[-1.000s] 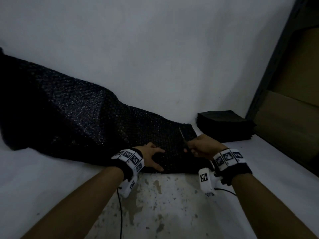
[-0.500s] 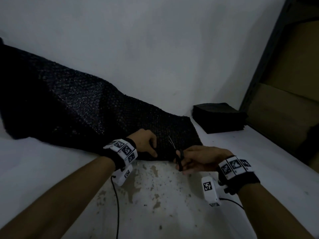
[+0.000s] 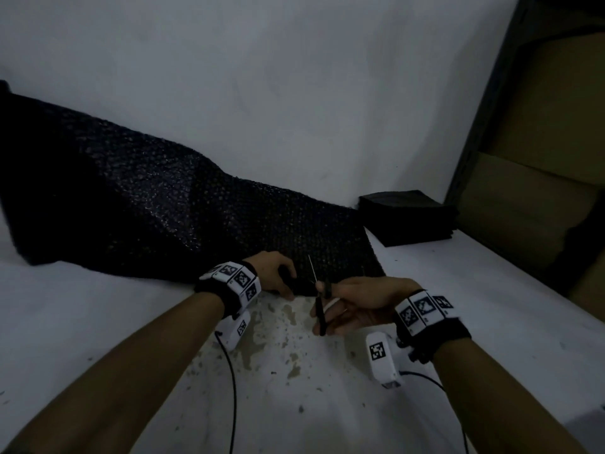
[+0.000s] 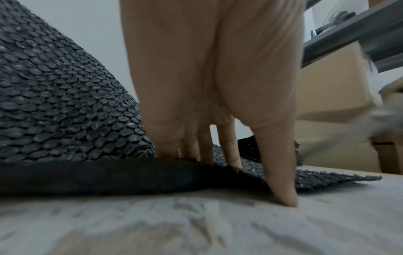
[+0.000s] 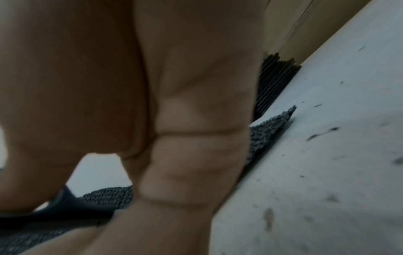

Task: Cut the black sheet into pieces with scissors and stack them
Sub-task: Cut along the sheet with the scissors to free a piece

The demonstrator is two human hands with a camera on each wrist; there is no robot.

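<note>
A long black bubble-textured sheet (image 3: 183, 221) lies across the white table (image 3: 458, 306), rising to the left. My left hand (image 3: 284, 279) pinches its near edge, fingers (image 4: 229, 151) on top and thumb at the edge, tip on the table. My right hand (image 3: 330, 309) grips black-handled scissors (image 3: 322, 317) just in front of the sheet's near edge. Their thin blades point away from me over the sheet. A stack of cut black pieces (image 3: 406, 217) sits at the back right. The right wrist view shows mostly palm, a scissor handle (image 5: 65, 212) and the sheet's corner (image 5: 268, 134).
Brown cardboard boxes (image 3: 530, 204) and a dark metal frame (image 3: 484, 103) stand along the table's right side. A white wall (image 3: 294, 109) runs behind the sheet. The table's paint is chipped near me (image 3: 288, 348). Cables run from both wrist cameras.
My right hand drew the scissors back from over the sheet to its near edge and turned palm-up. My left hand slid from the sheet's top to pinch its near edge.
</note>
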